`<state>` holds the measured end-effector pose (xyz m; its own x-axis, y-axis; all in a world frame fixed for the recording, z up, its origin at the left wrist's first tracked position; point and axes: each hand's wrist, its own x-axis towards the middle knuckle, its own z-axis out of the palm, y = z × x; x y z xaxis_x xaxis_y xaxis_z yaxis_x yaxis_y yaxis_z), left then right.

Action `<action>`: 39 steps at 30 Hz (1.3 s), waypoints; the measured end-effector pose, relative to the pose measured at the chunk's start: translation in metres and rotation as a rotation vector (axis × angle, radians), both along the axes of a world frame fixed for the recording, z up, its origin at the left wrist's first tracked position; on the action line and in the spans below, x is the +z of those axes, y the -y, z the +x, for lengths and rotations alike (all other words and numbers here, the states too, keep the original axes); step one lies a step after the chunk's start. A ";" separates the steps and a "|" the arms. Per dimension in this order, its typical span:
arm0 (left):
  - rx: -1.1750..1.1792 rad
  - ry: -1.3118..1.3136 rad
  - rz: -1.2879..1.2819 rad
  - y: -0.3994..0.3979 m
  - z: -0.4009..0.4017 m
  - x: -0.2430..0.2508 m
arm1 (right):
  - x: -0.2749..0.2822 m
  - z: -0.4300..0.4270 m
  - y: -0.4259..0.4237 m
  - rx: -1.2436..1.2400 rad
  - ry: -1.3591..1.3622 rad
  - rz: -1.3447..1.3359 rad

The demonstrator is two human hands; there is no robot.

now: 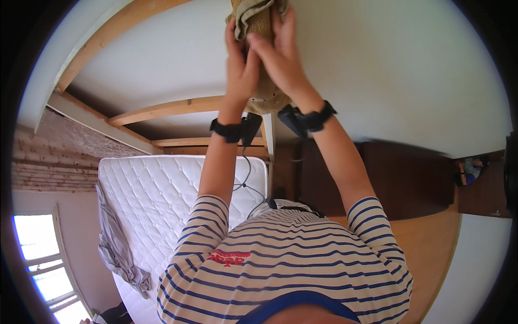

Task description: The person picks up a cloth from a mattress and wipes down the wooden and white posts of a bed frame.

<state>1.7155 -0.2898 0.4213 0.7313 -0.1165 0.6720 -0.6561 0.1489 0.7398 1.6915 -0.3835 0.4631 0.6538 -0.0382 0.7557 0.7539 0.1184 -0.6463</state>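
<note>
Both arms reach out to the top of the picture, around a brown terry cloth [260, 25] with a folded, paler edge. My left hand [239, 67] grips its left side, fingers partly hidden by the folds. Against its right side lies my right hand [283, 56], thumb across the front and fingers slightly blurred. More brownish material [269, 103] hangs below and behind my wrists; I cannot tell if it is the same cloth. The cloth's upper end is cut off by the picture's edge. Each wrist wears a black strap with a small device.
A wooden frame with slats [170, 111] spans the upper left, beside a pale wall [384, 73]. Lower down is a white quilted mattress [162, 182] with a crumpled grey sheet [121, 251]. Dark brown furniture [404, 178] is at right; a person [473, 170] appears small beyond it.
</note>
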 end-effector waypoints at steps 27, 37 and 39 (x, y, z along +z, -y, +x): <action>-0.163 -0.130 -0.060 0.007 -0.004 -0.138 | -0.127 -0.004 -0.015 -0.170 -0.129 0.010; -0.260 -0.221 -0.117 0.007 -0.026 -0.176 | -0.195 -0.019 -0.014 -0.263 -0.254 -0.093; -0.238 -0.202 -0.002 0.004 -0.029 -0.180 | -0.204 -0.026 -0.016 -0.291 -0.265 -0.087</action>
